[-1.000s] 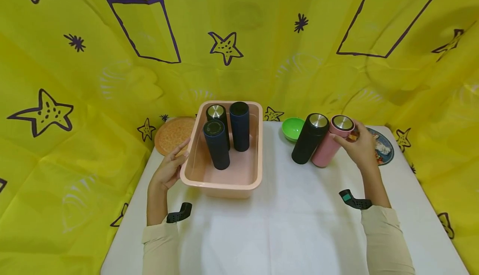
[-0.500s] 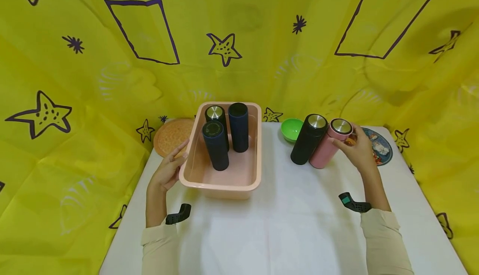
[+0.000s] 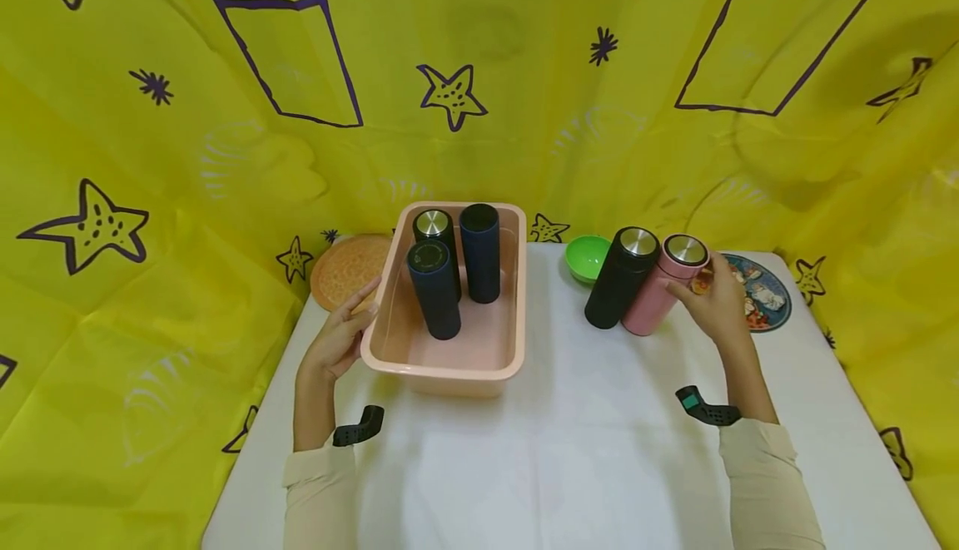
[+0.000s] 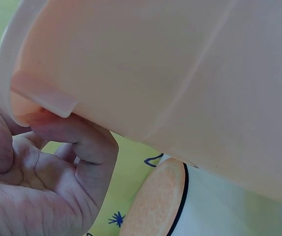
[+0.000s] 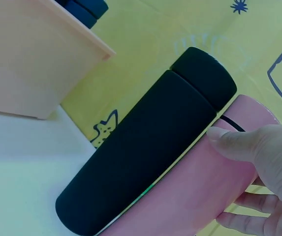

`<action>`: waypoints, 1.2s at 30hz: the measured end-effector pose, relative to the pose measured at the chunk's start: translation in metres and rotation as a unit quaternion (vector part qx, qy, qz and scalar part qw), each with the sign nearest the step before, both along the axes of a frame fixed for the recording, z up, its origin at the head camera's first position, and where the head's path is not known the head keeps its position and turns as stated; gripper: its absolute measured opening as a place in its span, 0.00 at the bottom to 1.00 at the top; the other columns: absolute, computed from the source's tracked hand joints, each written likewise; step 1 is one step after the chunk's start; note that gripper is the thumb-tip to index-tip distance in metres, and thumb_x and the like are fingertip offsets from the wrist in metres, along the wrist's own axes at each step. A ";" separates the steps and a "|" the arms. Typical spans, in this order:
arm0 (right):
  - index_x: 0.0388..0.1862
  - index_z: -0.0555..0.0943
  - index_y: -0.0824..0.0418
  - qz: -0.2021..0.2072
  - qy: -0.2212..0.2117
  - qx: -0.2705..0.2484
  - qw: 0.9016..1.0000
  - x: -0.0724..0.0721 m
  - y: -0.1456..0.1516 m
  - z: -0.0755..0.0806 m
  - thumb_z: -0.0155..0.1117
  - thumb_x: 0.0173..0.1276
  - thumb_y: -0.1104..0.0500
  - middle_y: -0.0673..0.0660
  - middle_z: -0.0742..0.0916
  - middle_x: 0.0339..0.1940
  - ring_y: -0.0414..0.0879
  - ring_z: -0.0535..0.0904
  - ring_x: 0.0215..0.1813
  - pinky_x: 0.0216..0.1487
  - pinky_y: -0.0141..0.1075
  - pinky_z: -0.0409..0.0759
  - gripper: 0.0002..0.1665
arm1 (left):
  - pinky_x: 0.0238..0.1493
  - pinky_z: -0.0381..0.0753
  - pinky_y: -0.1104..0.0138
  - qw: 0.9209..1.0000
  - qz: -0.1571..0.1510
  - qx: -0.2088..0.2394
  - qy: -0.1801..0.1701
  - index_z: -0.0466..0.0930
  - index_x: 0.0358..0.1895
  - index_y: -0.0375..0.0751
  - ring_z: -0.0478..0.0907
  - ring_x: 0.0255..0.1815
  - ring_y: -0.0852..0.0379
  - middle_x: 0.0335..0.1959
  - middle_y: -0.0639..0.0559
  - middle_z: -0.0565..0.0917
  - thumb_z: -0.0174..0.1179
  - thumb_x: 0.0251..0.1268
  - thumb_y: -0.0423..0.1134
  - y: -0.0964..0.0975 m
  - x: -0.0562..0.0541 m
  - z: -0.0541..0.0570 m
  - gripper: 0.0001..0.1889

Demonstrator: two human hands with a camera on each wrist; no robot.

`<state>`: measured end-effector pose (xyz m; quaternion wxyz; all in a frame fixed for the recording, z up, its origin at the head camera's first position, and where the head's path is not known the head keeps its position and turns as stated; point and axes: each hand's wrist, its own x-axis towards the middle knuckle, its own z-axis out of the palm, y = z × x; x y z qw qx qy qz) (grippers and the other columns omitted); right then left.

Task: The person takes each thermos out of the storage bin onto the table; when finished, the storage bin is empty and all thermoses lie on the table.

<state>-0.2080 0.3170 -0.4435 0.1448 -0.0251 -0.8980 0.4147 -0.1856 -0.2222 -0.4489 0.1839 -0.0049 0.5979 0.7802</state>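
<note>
My left hand (image 3: 339, 340) grips the left rim of a peach plastic tub (image 3: 449, 375); in the left wrist view its fingers (image 4: 94, 142) curl under the tub's lip. Inside the tub stand three dark flasks: a navy one (image 3: 436, 292) in front, another navy one (image 3: 481, 255) at the right, and a black one (image 3: 433, 224) with a silver lid top behind. On the right, my right hand (image 3: 715, 296) holds a pink flask (image 3: 654, 299) near its lid, thumb across its neck in the right wrist view. Close along its left side stands a black flask (image 5: 145, 152).
A green bowl (image 3: 587, 259) sits behind the black flask. An orange round board (image 3: 348, 267) lies left of the tub, and a patterned blue plate (image 3: 767, 296) is beyond my right hand. A yellow curtain (image 3: 509, 151) hangs along the white table's (image 3: 539, 458) back and sides.
My right hand and the pink flask have shifted only slightly, the hand a little lower along its side. The left hand and tub stay put.
</note>
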 end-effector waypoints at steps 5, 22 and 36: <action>0.67 0.63 0.72 -0.008 -0.008 0.003 1.000 -0.002 -0.001 0.000 0.71 0.63 0.55 0.74 0.76 0.60 0.71 0.73 0.62 0.59 0.63 0.72 0.41 | 0.28 0.81 0.74 1.000 -0.001 0.004 0.002 0.48 0.79 0.50 0.78 0.22 0.63 0.34 0.55 0.84 0.45 0.78 0.35 0.000 -0.001 0.000 0.31; 0.70 0.59 0.71 0.011 -0.027 -0.007 1.000 0.000 0.001 0.004 0.72 0.62 0.54 0.75 0.73 0.63 0.72 0.71 0.63 0.60 0.65 0.71 0.46 | 0.33 0.84 0.72 1.000 -0.004 -0.001 -0.003 0.48 0.79 0.51 0.82 0.29 0.63 0.39 0.57 0.85 0.45 0.78 0.36 0.000 0.000 -0.001 0.31; 0.73 0.56 0.70 0.027 -0.038 -0.014 0.999 -0.001 0.003 0.005 0.71 0.63 0.53 0.75 0.71 0.65 0.73 0.68 0.64 0.61 0.67 0.68 0.49 | 0.34 0.84 0.72 1.000 -0.007 0.013 0.003 0.47 0.79 0.50 0.83 0.29 0.62 0.38 0.56 0.86 0.45 0.78 0.34 -0.001 0.000 -0.001 0.31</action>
